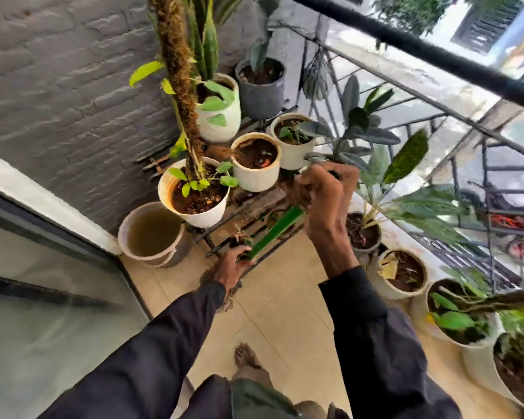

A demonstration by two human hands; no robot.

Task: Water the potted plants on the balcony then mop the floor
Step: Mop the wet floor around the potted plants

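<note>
Both my hands grip a green tube-like handle [274, 232] that slants over the tiled floor [273, 313]. My left hand [232, 267] is closed around its lower end. Higher up, my right hand [325, 192] is closed around its upper end, in front of a dark-leaved plant [357, 137]. I cannot tell what the handle belongs to. Just beyond my hands, several white pots stand on a metal plant stand [248, 207]: one with a moss pole [194, 195], one holding bare soil [256, 160] and one with a small plant [292, 139].
A bucket of murky water [152, 234] stands on the floor beside the grey brick wall [58, 86]. More pots [403, 273] line the black railing [481, 152] on the right. A glass door [43, 282] is at the left. My bare foot [245, 356] is on the tiles.
</note>
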